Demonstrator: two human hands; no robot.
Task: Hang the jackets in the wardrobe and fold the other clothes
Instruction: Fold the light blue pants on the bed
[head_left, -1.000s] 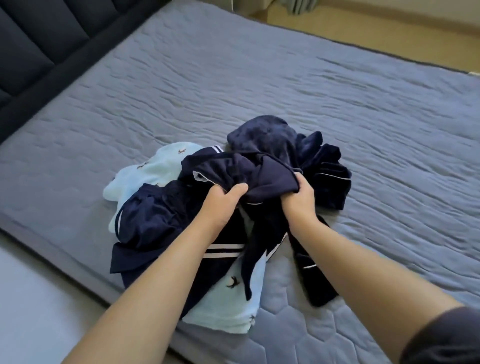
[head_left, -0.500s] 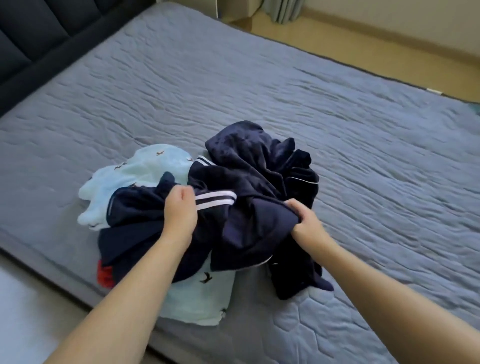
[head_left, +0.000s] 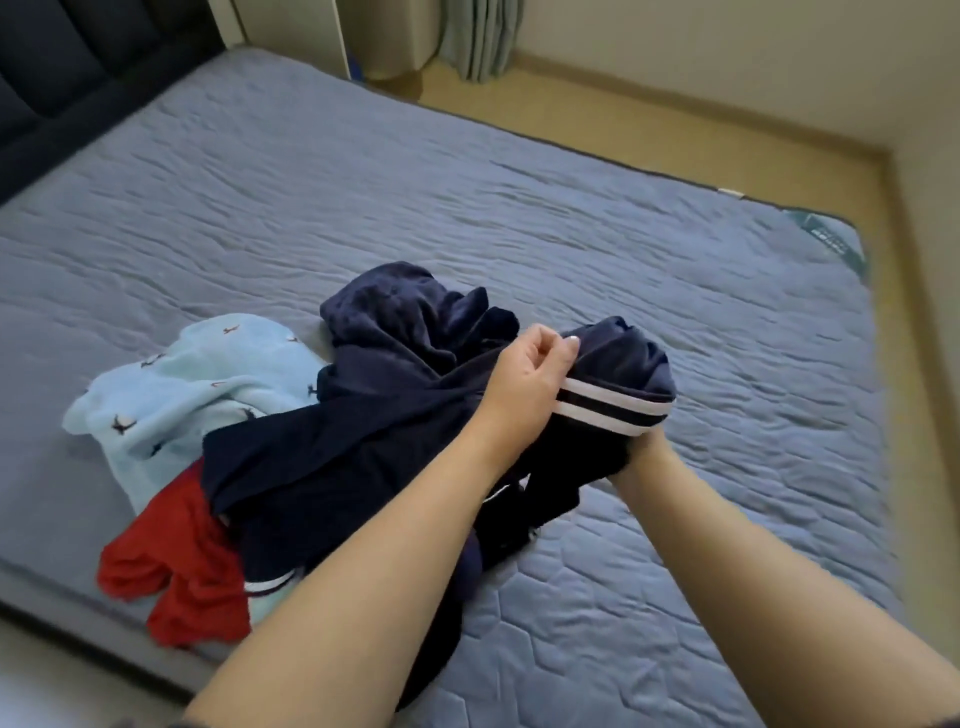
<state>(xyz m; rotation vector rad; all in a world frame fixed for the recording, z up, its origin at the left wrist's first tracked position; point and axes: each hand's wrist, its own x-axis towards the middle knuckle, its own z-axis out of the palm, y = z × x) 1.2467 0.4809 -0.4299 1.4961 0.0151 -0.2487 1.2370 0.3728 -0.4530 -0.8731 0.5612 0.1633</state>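
From my remote seat, the bed (head_left: 571, 218) fills nearly the whole view, covered in a grey-blue quilted pad. Its dark padded headboard (head_left: 78, 62) is at the far left. Wooden floor (head_left: 675, 119) runs along the bed's far side, and a pale curtain (head_left: 478, 36) hangs beyond that.

All the clothes lie in one heap on the bed's near half, towards the near edge. The biggest piece is a navy garment (head_left: 363, 452) that stretches across the heap. Its end, with a band of two white stripes (head_left: 613, 410), is lifted off the bed on the side away from the headboard (I can't tell whether it is a jacket). A light blue garment (head_left: 197, 384) printed with small dark figures lies on the headboard side of the heap. A plush navy garment (head_left: 405, 317) is bunched on the side farther from the bed's near edge. A red garment (head_left: 176, 561) lies closest to the near edge, partly under the navy one.

The left hand (head_left: 524, 384) has its fingers curled round the navy garment just beside the striped band. The right hand (head_left: 644, 452) is under the band with its fingers buried in cloth, so I cannot tell how it grips.
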